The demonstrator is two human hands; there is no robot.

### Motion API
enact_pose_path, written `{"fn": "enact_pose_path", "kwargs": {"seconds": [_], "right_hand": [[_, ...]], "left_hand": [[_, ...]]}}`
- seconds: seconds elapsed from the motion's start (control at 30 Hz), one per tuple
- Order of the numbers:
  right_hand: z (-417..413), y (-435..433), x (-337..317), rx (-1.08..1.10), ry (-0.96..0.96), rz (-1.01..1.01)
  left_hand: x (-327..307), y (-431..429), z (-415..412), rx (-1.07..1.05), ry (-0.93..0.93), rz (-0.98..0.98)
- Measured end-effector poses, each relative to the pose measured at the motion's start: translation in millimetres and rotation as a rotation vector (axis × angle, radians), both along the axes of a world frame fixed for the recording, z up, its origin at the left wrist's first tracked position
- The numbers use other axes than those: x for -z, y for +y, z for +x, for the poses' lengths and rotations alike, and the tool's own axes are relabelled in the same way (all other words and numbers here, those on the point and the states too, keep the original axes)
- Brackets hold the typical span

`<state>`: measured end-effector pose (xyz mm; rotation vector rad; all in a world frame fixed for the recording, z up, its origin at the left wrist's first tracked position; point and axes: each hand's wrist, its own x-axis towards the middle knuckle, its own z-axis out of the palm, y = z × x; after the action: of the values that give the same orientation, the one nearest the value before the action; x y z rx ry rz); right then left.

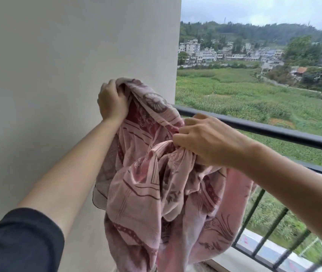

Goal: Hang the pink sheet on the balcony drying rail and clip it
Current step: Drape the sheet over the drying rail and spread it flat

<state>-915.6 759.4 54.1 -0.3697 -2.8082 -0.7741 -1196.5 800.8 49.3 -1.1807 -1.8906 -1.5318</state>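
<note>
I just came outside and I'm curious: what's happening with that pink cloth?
A person holds a bunched pink sheet beside the white wall. The left hand grips a part lifted high; the right hand grips a gathered fold lower, in front of the dark balcony rail. The sheet is not spread out yet, and no clips show.

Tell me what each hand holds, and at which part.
Both hold the pink sheet. The left hand grips a bunched part at its top; the right hand grips a gathered fold lower, near the rail.
</note>
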Motion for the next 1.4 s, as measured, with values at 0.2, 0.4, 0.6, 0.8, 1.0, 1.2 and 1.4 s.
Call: {"fn": "enact_pose_path", "kwargs": {"seconds": [0.2,0.4,0.6,0.8,1.0,1.2,1.4], "right_hand": [[80.5,-5.8,-29.1,-0.076,0.328,0.037],[118.6,-7.8,-27.8,0.022,0.396,0.02],[109.8,10.6,7.7,0.402,0.305,-0.337],[98.1,16.7,-3.1,0.652,0.487,-0.433],[92.2,13.7,-12.3,0.526,0.606,-0.783],[131.8,18.0,-19.8,0.384,0.478,-1.192],[128.7,32.1,-15.7,0.477,0.256,-0.938]], "left_hand": [[-39.7,51.9,-0.8,0.013,-0.437,-0.031],[-33.9,83.5,20.5,0.549,-0.689,-0.231],[-5.7,42.8,75.5,0.282,0.062,-0.614],[0.1,-95.3,169.4,0.764,-0.018,-0.439],[47.1,-132.5,239.6,0.376,0.038,-0.746],[41.6,-138.1,202.0,0.173,0.054,-0.527],[-46.2,-147.3,183.2,0.173,0.039,-0.073]]}}
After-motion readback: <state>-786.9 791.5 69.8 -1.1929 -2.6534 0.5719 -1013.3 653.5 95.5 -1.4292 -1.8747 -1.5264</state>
